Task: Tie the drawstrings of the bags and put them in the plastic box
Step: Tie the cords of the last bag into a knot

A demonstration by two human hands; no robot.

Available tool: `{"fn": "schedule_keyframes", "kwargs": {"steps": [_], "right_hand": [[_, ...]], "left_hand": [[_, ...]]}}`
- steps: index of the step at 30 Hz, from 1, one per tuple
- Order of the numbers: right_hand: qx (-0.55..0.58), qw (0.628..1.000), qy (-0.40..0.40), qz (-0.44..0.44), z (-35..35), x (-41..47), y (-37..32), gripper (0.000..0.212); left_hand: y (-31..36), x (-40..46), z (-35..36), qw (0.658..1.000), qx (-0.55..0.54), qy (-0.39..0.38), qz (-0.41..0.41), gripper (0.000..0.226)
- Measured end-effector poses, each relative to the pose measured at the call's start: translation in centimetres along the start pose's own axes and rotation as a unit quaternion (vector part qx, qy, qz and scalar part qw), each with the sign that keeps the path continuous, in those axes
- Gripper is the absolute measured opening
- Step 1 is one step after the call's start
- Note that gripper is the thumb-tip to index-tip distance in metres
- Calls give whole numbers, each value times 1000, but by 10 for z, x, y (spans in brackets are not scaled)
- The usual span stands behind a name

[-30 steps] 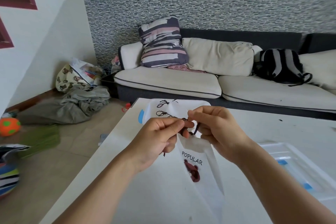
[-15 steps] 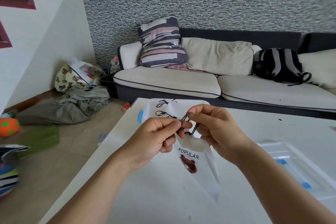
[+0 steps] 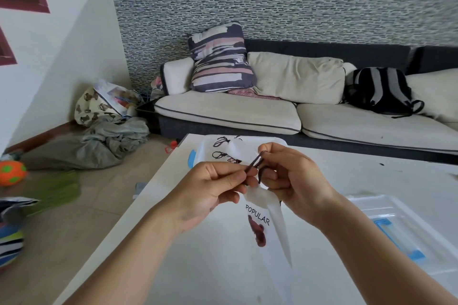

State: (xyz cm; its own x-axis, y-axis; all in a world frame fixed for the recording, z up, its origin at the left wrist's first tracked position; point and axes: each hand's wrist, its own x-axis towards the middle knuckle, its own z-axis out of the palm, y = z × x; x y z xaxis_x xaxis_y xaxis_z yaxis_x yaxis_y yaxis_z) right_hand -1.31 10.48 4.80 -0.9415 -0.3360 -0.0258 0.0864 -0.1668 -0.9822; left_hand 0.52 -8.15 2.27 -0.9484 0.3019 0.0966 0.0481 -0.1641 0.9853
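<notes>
Both hands, left hand [image 3: 215,188] and right hand [image 3: 295,181], pinch the dark drawstring [image 3: 255,162] of the white bag [image 3: 267,220] held above the table [image 3: 371,176]; knot unfinished. Several tied bags already lie in the far plastic box [image 3: 198,156].

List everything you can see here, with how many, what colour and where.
bag: one, white, printed POPULAR, hanging from both hands
drawstring: one, dark, pinched between the hands
plastic box: one, clear, far table edge, holding tied bags
lid: one, clear with blue handle, table right
table: one, white
sofa: one, cream cushions, dark frame
backpack: one, black-grey, on sofa
ball: one, orange-green, floor left
left hand: grips drawstring
right hand: grips drawstring
</notes>
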Motion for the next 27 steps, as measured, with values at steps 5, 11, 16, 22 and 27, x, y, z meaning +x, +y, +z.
{"fn": "schedule_keyframes", "kwargs": {"steps": [5,11,16,22,27], "right_hand": [[-96,995,2,-35,-3,-1,-3,10],[-266,958,-4,-107,-4,-5,-2,20],[-316,935,11,-158,2,-4,7,4],[-260,953,26,-150,3,-1,9,8],[-265,951,11,-159,5,1,12,13]], "left_hand": [[1,1,2,998,-16,58,20,22],[4,4,9,987,-130,80,41,20],[3,4,14,991,-93,81,52,24],[4,4,8,992,-77,78,68,28],[1,6,6,994,-51,72,64,42]]}}
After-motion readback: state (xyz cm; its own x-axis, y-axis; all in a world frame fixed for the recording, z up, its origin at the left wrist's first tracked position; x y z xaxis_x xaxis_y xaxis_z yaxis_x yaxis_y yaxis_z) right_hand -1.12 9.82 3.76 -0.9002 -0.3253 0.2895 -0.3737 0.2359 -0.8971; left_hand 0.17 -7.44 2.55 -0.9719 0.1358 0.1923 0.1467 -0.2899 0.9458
